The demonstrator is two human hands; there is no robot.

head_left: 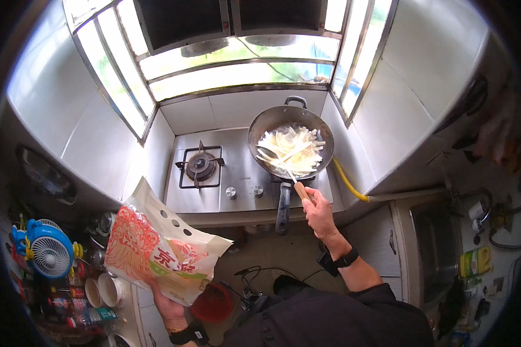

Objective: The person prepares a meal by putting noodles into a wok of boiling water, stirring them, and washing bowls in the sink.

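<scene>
"Since the pale strips [298, 149] are gathered inside the round pan [272, 120], why is everything else arranged about them?"

"Fine metal disappears among the strips: the head of a cooking tool [301, 191], whose wooden handle probably shields the skin from heat. The right hand [320, 217] has its fingers closed around that handle. The pan sits at the right of the steel stove [237, 151], its long black handle [283, 208] pointing towards the person, presumably for easy reach."

"And the other hand?"

"The left hand [169, 309] holds a pale bag [162, 248] by its lower edge. Its fingers are partly hidden, so how tightly they close cannot be told. The bag is tilted and well apart from the pan, perhaps to spare it the heat."

"Which lettering can be distinguished?"

"Large red characters beside a green patch on the bag's front, next to a red line drawing. Marks near the stove's knobs [231, 192] are too small to read, as is the label of the yellow bottle [474, 262] beside the sink [437, 231]."
</scene>
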